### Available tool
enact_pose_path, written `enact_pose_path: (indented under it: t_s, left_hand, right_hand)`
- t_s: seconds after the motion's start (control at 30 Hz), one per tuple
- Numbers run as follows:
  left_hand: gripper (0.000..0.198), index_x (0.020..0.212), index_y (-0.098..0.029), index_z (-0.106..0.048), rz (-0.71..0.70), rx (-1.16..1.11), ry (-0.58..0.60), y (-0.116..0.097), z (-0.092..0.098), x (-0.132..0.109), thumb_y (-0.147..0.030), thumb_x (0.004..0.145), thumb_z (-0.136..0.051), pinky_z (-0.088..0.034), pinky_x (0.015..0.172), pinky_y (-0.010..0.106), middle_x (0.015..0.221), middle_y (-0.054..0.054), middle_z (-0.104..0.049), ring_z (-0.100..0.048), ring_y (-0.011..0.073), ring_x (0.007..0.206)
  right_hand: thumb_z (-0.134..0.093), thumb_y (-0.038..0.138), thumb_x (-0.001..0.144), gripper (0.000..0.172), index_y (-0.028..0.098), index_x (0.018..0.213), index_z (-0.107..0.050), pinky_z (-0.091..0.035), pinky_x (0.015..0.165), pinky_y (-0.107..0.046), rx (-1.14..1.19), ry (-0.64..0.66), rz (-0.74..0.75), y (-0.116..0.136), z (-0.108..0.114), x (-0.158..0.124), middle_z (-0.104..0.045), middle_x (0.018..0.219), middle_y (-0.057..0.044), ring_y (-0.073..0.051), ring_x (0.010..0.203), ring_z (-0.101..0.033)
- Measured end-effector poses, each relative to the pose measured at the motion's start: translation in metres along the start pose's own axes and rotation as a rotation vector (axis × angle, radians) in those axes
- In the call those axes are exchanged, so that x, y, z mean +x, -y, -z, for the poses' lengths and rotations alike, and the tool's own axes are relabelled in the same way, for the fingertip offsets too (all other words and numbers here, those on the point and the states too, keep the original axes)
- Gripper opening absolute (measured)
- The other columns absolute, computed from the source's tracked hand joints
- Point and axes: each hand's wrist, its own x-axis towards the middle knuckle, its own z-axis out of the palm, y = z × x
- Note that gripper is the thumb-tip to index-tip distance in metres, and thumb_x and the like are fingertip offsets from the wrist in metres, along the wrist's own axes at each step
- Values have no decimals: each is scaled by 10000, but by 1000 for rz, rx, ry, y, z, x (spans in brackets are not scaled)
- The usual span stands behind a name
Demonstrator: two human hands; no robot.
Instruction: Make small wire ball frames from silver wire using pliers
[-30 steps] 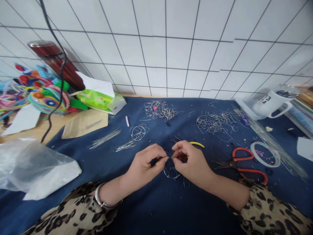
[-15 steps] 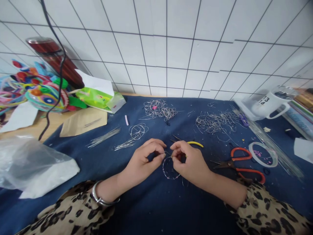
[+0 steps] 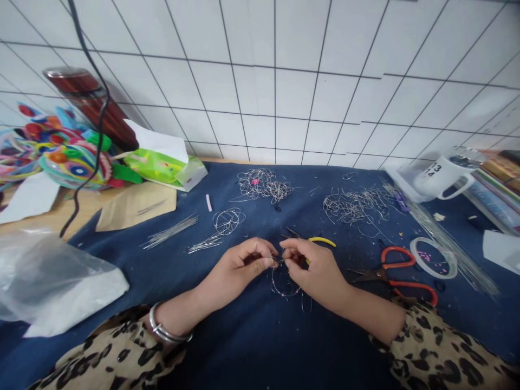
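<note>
Between my hands hangs a thin wire ring (image 3: 285, 295) strung with small pink beads. My left hand (image 3: 247, 266) pinches wire at the ring's upper left, thumb against fingertips. My right hand (image 3: 314, 266) is closed on the ring's upper right side, its fingertips close to those of the left. A loose wire end loops down below the right hand. Just behind the right hand lie pliers with a yellow handle (image 3: 323, 241), partly hidden by it. Exactly how the wire passes between my fingertips is too small to make out.
Tangled wire (image 3: 353, 205) and wire rings (image 3: 260, 184) lie farther back. At right are orange-handled scissors (image 3: 396, 257), a round dish (image 3: 452, 273) of pink beads and a white mug (image 3: 444, 173). Cut wires (image 3: 170, 232) and a plastic bag (image 3: 60, 276) are at left.
My left fingertips have come nearer to the right ones and curled closer on the wire. The ring hangs slightly lower in view. The camera view has shifted a little.
</note>
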Motion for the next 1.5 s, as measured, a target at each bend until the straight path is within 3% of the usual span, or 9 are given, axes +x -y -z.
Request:
enact_pose_path:
  t_s: [0.5, 0.67, 0.93, 1.2, 1.5]
  left_hand:
    - [89, 785, -159, -551, 95, -260, 13, 1, -5, -1, -228, 834, -578, -482, 837, 356, 870, 58, -666, -624, 180, 892]
    - [80, 784, -160, -541, 99, -331, 46, 3, -5, -1, -212, 831, -581, -466, 863, 365, 981, 70, -652, -618, 173, 907]
    - [92, 774, -167, -546, 59, -249, 25, 2, -4, -1, -232, 829, -578, -467, 821, 341, 922, 49, -627, -594, 167, 887]
    - [66, 798, -166, -544, 26, -221, 8, 2, -7, -1, -211, 836, -572, -435, 797, 298, 871, 27, -577, -540, 142, 838]
    - [61, 811, -167, -520, -49, 12, -52, -3, -11, -3, -197, 863, -513, -427, 756, 301, 839, 28, -550, -528, 148, 806]
  right_hand:
    - [-477, 56, 737, 361, 231, 1023, -610, -471, 688, -248, 4, -23, 145, -1, 1, 1, -582, 845, -6, -119, 749, -558]
    - [-477, 61, 738, 353, 227, 1021, -606, -472, 694, -243, 16, -23, 141, 0, 2, 1, -573, 852, -6, -116, 761, -559]
    - [-502, 130, 760, 348, 211, 1097, -527, -482, 697, -251, 1, -13, 48, -2, -1, -2, -611, 779, 13, -111, 690, -579]
    - [-511, 134, 762, 211, 208, 950, -573, -458, 693, -239, -122, -29, 117, 6, 3, -6, -621, 761, 10, -120, 709, -586]
    - [-489, 93, 740, 270, 213, 976, -543, -438, 684, -235, -166, -39, 180, 5, -1, -9, -612, 726, 29, -111, 671, -574]
